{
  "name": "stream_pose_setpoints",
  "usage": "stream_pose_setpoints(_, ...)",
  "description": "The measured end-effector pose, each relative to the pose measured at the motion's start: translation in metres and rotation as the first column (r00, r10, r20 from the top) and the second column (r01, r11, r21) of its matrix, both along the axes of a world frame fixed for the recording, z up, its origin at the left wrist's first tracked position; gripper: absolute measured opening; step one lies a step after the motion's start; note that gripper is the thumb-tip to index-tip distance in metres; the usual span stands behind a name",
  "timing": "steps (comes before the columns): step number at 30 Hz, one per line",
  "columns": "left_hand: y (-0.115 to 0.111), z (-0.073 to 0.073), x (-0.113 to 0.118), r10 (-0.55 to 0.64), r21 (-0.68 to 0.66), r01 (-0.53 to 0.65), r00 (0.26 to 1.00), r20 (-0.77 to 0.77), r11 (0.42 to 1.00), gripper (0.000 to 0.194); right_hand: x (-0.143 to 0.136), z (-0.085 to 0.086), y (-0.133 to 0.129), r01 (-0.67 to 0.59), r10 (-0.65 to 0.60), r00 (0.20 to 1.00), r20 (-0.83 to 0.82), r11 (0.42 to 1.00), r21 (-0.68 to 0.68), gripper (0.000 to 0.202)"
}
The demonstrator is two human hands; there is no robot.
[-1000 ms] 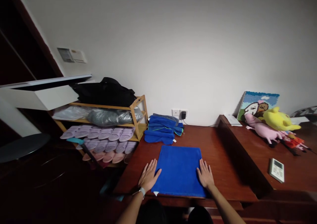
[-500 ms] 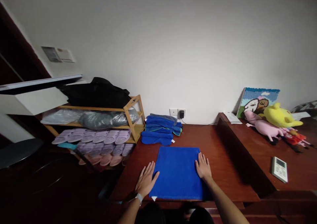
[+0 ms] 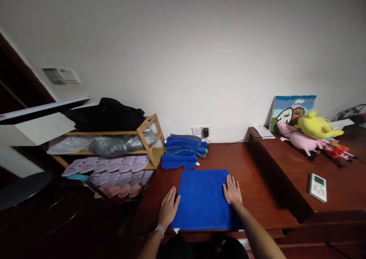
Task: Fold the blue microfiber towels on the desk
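Observation:
A blue towel (image 3: 202,200) lies flat and spread out on the dark red wooden table (image 3: 251,186), with a small white tag at its front left corner. My left hand (image 3: 168,208) rests along the towel's left edge, fingers stretched out, a wristband at the wrist. On the opposite side my right hand (image 3: 232,191) lies flat on the right edge, fingers spread. Neither hand grips anything. Behind the towel is a pile of folded blue towels (image 3: 183,152), with a grey one at its back.
At left stands a wooden shoe rack (image 3: 154,140) with several slippers (image 3: 126,164) and a black bag (image 3: 108,114). A raised surface on the right bears plush toys (image 3: 300,140), a picture (image 3: 293,112) and a white remote (image 3: 318,187). A black plug (image 3: 206,132) sits in the wall socket.
The camera view has tilted and shifted slightly. My left hand's fingers have drawn closer together at the towel's left edge; my right hand stays on the right edge. The towel remains flat.

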State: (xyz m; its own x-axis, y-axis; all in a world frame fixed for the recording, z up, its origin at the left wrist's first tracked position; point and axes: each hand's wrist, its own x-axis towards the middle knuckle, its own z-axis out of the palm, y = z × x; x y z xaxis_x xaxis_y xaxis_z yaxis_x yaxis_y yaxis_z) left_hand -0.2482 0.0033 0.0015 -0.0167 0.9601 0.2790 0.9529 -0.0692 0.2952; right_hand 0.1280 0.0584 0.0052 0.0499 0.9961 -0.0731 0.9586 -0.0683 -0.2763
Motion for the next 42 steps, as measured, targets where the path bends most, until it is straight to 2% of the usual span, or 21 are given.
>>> stream_pose_setpoints(1, 0.003, 0.003, 0.013, -0.019, 0.038, 0.019, 1.0, -0.005, 0.999, 0.06, 0.0, -0.001, 0.0, 0.0, 0.0, 1.0, -0.007, 1.0, 0.002, 0.072)
stream_pose_setpoints(3, 0.01, 0.009, 0.05, -0.132, 0.074, 0.134, 0.991, -0.031, 0.988, 0.058, 0.0, -0.002, 0.001, 0.0, 0.0, 1.0, -0.015, 1.0, 0.003, 0.073)
stream_pose_setpoints(6, 0.026, 0.017, 0.123, -0.339, 0.033, 0.341, 0.938, -0.07, 0.939, 0.059, 0.0, -0.002, 0.001, 0.002, -0.002, 1.0, -0.012, 1.0, 0.005, 0.073)
stream_pose_setpoints(8, 0.037, 0.02, 0.17, -0.397, -0.018, 0.397, 0.915, -0.063, 0.918, 0.062, 0.0, 0.0, 0.001, 0.0, 0.0, 1.0, -0.005, 1.0, 0.003, 0.072)
stream_pose_setpoints(10, 0.048, 0.02, 0.206, -0.42, -0.077, 0.416, 0.906, -0.048, 0.906, 0.065, 0.001, 0.002, 0.0, -0.01, 0.01, 1.0, 0.007, 1.0, -0.005, 0.071)
stream_pose_setpoints(12, 0.055, 0.016, 0.23, -0.426, -0.119, 0.419, 0.904, -0.035, 0.9, 0.067, 0.002, 0.004, 0.0, -0.021, 0.021, 1.0, 0.022, 1.0, -0.018, 0.069)
stream_pose_setpoints(15, 0.061, 0.009, 0.244, -0.446, -0.147, 0.438, 0.895, -0.02, 0.887, 0.066, 0.002, 0.006, -0.001, -0.033, 0.034, 0.999, 0.041, 0.999, -0.031, 0.068)
stream_pose_setpoints(18, 0.062, 0.002, 0.235, -0.476, -0.159, 0.468, 0.879, -0.015, 0.869, 0.067, 0.002, 0.007, -0.001, -0.034, 0.035, 0.999, 0.037, 0.999, -0.029, 0.068)
stream_pose_setpoints(20, 0.064, 0.0, 0.215, -0.473, -0.169, 0.464, 0.881, -0.018, 0.87, 0.07, 0.001, 0.007, -0.001, -0.019, 0.019, 1.0, 0.016, 1.0, -0.022, 0.069)
stream_pose_setpoints(22, 0.067, -0.001, 0.183, -0.437, -0.175, 0.427, 0.899, -0.023, 0.887, 0.072, 0.0, 0.008, -0.001, -0.003, 0.003, 1.0, -0.007, 1.0, -0.018, 0.069)
stream_pose_setpoints(28, 0.075, -0.01, 0.063, -0.218, -0.128, 0.209, 0.974, -0.066, 0.97, 0.072, 0.0, 0.006, 0.0, 0.007, -0.008, 1.0, -0.022, 1.0, -0.017, 0.07)
stream_pose_setpoints(31, 0.074, -0.012, 0.026, -0.172, -0.132, 0.161, 0.982, -0.075, 0.978, 0.075, 0.0, 0.005, 0.0, 0.003, -0.003, 1.0, -0.012, 1.0, -0.019, 0.071)
stream_pose_setpoints(38, 0.061, -0.011, -0.001, -0.07, -0.143, 0.062, 0.996, -0.046, 0.988, 0.076, 0.0, 0.003, -0.001, 0.002, -0.002, 1.0, 0.027, 1.0, -0.006, 0.07)
stream_pose_setpoints(42, 0.045, -0.012, -0.012, 0.015, -0.028, -0.016, 0.999, -0.034, 0.999, 0.069, 0.0, -0.001, -0.001, 0.002, -0.002, 0.999, 0.038, 1.0, 0.001, 0.071)
